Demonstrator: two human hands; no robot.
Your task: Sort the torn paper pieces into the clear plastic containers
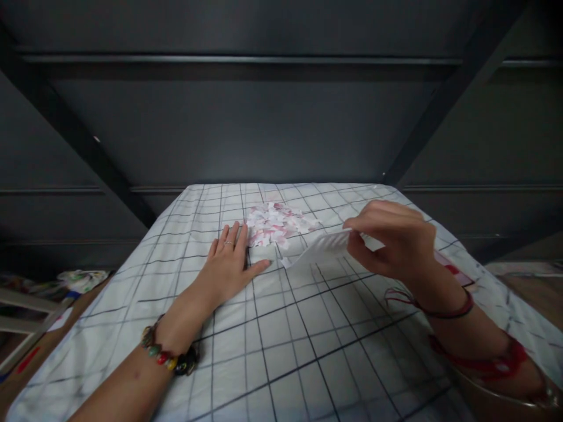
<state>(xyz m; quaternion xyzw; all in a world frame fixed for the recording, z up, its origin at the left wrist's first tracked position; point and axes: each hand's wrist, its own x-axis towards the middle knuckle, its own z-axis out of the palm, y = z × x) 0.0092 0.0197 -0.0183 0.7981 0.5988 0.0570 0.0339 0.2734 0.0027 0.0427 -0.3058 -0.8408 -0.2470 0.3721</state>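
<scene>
My left hand lies flat on the checked cloth, fingers spread, beside the left edge of a pile of paper scraps. The scraps are white with pink and red patches. My right hand is raised to the right of the pile, thumb and forefinger pinched on the upper right end of a thin white sheet of paper. The sheet slants down to the left, and its lower end is close to a small loose scrap. Whether that end touches the scrap I cannot tell.
A white cloth with dark grid lines covers the table. Behind it stands a dark grey panelled wall. A pink and red flat item lies partly behind my right wrist. At the lower left are a pale slatted frame and a crumpled bag.
</scene>
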